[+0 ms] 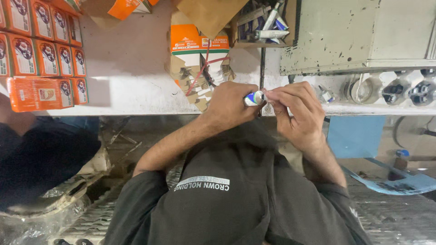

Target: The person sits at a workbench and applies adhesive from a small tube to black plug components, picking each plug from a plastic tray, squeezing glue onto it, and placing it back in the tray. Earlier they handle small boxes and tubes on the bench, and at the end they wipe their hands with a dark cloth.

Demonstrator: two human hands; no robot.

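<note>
Tube (253, 98) sitting at bench (131, 77) front edge, left hand (229, 105) wrapping round body, right hand (297, 111) pinching cap end. Cap looking still on. Orange cartons (43, 59) piling up at left edge, loose tubes (263, 25) waiting at back.

1. The left hand (229, 103) and right hand (297, 111) meet at the table (131, 68) edge, a small tube (254, 98) between them.
2. At 12 o'clock of the hands — a stack of flat cartons (200, 68).
3. At 10 o'clock, well apart — rows of boxes (43, 54).
4. At 1 o'clock, a box of tubes (263, 22); at 3 o'clock, sockets (408, 90) under a metal cabinet (363, 31).
</note>
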